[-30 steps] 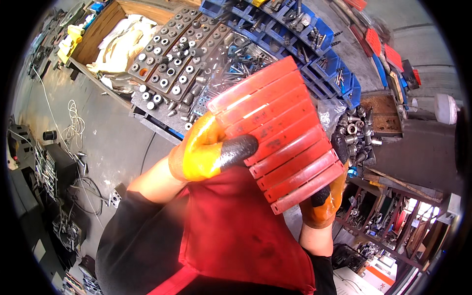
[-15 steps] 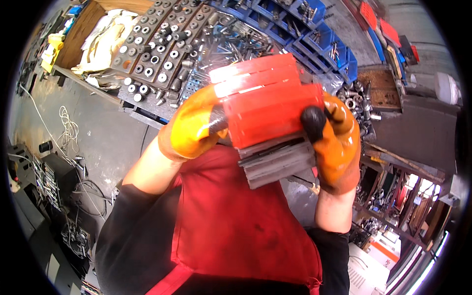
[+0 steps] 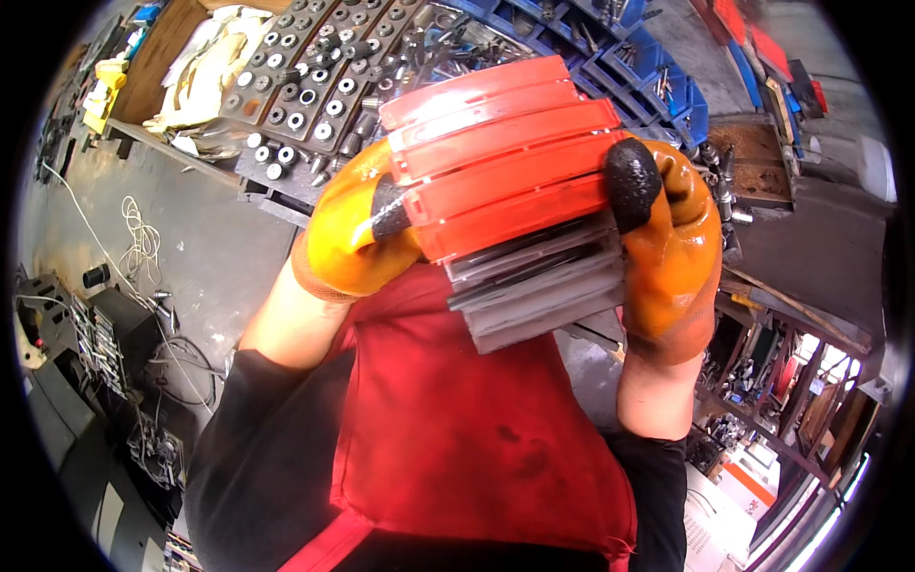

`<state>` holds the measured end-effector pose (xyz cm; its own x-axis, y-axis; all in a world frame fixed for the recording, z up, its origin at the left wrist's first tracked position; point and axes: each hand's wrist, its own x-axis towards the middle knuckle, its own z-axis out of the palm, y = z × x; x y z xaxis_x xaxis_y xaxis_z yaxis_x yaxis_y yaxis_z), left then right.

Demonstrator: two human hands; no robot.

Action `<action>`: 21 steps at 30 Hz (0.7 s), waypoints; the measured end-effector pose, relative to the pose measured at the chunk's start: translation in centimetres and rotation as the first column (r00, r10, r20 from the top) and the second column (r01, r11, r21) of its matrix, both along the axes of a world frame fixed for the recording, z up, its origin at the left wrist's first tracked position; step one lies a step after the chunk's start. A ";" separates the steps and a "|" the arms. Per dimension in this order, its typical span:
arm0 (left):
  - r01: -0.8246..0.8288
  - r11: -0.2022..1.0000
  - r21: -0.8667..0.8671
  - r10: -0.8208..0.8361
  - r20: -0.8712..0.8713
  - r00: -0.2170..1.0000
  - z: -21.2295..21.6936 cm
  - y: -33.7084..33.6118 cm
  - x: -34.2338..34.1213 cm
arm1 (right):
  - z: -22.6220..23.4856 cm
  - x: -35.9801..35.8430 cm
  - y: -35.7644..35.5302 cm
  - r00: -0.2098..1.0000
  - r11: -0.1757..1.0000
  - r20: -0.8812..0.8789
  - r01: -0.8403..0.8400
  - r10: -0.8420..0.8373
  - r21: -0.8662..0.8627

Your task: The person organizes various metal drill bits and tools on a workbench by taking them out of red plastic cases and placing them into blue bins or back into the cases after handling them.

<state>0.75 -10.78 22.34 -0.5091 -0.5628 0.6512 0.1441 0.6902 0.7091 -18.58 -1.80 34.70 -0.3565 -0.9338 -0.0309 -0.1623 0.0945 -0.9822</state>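
Observation:
Between my two gloved hands is a stack of slim plastic cases (image 3: 505, 153), raised in front of my apron. Several red cases lie at its upper side, and smoky grey see-through ones (image 3: 548, 296) show below. My left hand (image 3: 357, 229), in an orange glove with dark fingertips, grips the left ends with its thumb in front. On the right ends my right hand (image 3: 672, 238), gloved alike, closes with its dark thumb tip pressed on the red edge. The fingers behind the stack are hidden. What the cases contain cannot be made out.
Beyond the stack, a cluttered bench carries racks of round metal collets (image 3: 315, 81), loose metal parts and blue bins (image 3: 658, 81). A wooden tray (image 3: 743, 162) stands at the right, pale cloths (image 3: 214, 71) at the far left. A white cord (image 3: 141, 238) lies on the floor.
Both hands have raised the stack slightly and tipped it, so more of the separate red and grey edges show, a little fanned. My right hand has shifted slightly right.

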 end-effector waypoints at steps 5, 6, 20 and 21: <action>0.035 0.970 0.243 -0.010 -0.100 0.995 -1.8 0.7 -0.1 | -1.5 -0.4 0.9 0.773 0.940 -0.575 0.078 -0.268 -0.333; -0.043 0.997 0.062 0.049 -0.089 0.995 -1.0 0.1 -0.2 | -1.9 -0.6 1.9 0.719 0.924 -0.626 0.060 -0.302 -0.377; -0.178 0.983 -0.045 0.177 -0.025 0.984 0.5 1.3 -1.6 | -4.6 2.8 2.8 0.187 0.956 -0.962 -0.179 -0.201 -0.234; -0.196 0.980 -0.040 0.196 -0.006 0.981 0.3 1.4 -1.6 | -5.1 2.5 3.1 0.210 0.946 -0.955 -0.204 -0.209 -0.252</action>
<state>-0.82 -9.34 22.69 -0.3899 -0.6252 0.6761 0.0043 0.7330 0.6802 -16.07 1.25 29.58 0.0863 -0.8165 0.5709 -0.9925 -0.1204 -0.0222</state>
